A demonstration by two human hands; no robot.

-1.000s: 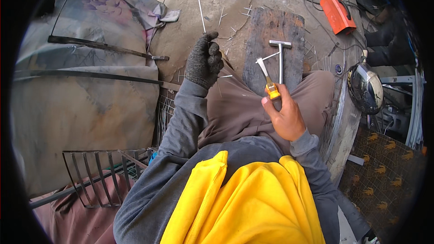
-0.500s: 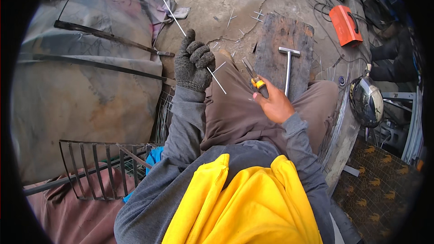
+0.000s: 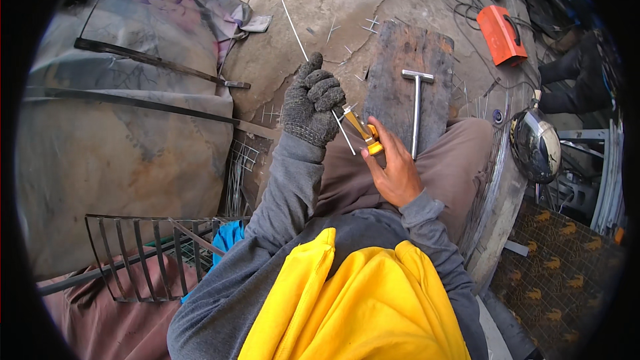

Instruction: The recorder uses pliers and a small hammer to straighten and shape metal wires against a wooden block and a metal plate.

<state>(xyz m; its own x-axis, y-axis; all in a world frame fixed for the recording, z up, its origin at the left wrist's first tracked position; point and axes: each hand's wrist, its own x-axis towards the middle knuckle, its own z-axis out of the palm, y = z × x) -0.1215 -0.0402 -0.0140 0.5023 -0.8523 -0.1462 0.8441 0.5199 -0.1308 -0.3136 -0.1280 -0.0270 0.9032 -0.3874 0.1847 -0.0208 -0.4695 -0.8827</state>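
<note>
Gloved fingers (image 3: 325, 91), gripped rod (image 3: 294, 28); bare fingers (image 3: 388, 140), tool (image 3: 364, 135)

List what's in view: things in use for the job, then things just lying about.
In use:
thin metal rod, in the gloved left hand
yellow-handled tool, in the bare right hand

Seemingly just lying about:
T-shaped metal bar on the wooden board
orange box
black metal rack

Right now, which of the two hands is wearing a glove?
The left hand: it wears a dark grey knitted glove and grips a thin metal rod. The right hand is bare and holds a yellow-handled tool.
</note>
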